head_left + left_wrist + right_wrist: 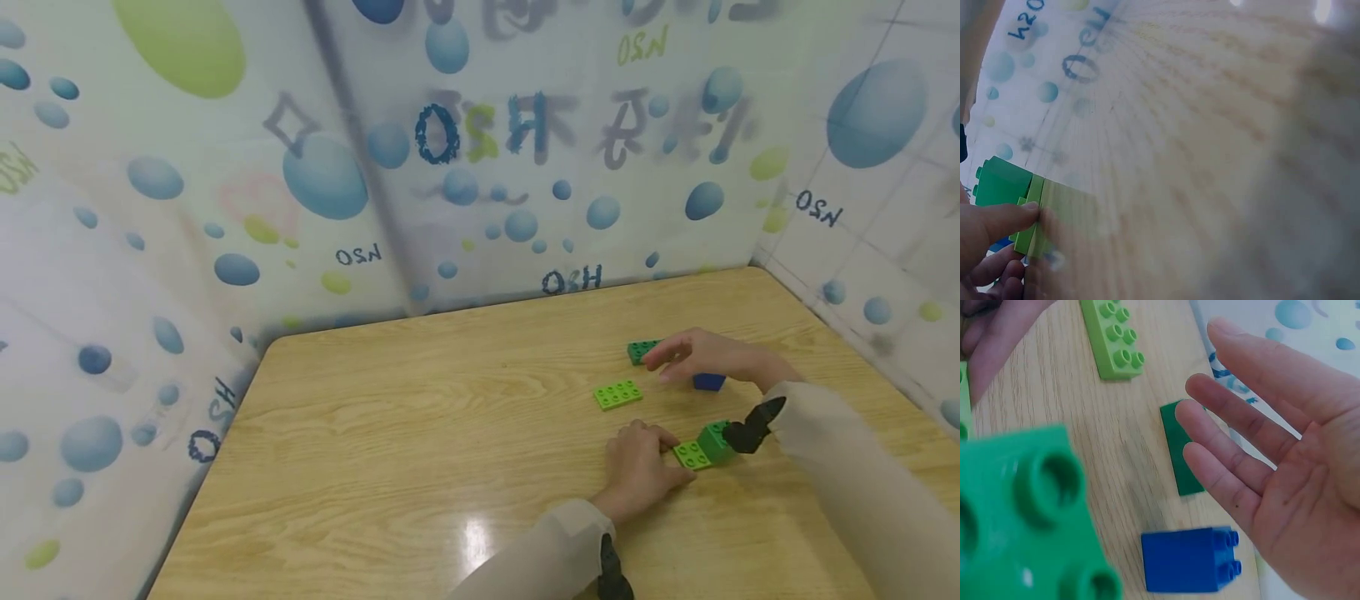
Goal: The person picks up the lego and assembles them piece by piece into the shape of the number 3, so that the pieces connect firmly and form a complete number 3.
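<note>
Between the thumb and fingers of my left hand (pixel 637 471) is the edge of a flat lime building brick (pixel 691 455) lying on the table. A taller green building brick (pixel 714 443) sits on that piece's right half. The left wrist view shows the thumb against the lime edge. My right hand (pixel 1291 437) hovers with fingers extended and holds nothing. Closest to its fingertips is a flat dark green brick (pixel 1179 456), partly hidden by them in the head view. Below the right hand stands a blue brick (pixel 1180 561), its studs facing sideways in the right wrist view.
Another flat lime brick (pixel 618 395) lies by itself left of the right hand. The wooden table (pixel 420 417) meets a wall covering (pixel 480 225) with printed bubbles at the back and right. Dark wrist straps sit on both sleeves.
</note>
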Demonstrator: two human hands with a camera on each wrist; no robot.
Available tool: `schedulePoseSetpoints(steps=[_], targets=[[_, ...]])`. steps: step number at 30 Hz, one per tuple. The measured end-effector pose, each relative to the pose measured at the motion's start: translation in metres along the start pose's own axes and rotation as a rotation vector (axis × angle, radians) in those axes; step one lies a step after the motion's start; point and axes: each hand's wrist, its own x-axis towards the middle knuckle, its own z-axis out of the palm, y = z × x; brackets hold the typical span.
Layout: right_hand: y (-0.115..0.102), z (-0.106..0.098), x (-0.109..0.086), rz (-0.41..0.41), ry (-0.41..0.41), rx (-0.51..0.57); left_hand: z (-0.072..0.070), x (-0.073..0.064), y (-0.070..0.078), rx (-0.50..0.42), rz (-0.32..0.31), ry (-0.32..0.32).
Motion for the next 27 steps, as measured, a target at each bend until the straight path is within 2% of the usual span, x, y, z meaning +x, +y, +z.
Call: schedulePoseSetpoints(steps=[9, 16, 27], targets=[[-0.002, 0.007, 0.021, -0.002, -0.024, -0.024, 0.002, 0.001, -0.001, 0.032, 0.007, 0.018], [-0.003, 0.013, 0.032, -0.009, -0.096, -0.008, 0.001, 0.002, -0.003, 0.037, 0.015, 0.012], [-0.005, 0.020, 0.042, 0.011, -0.063, -0.080, -0.001, 0.001, -0.002, 0.043, 0.025, 0.013]])
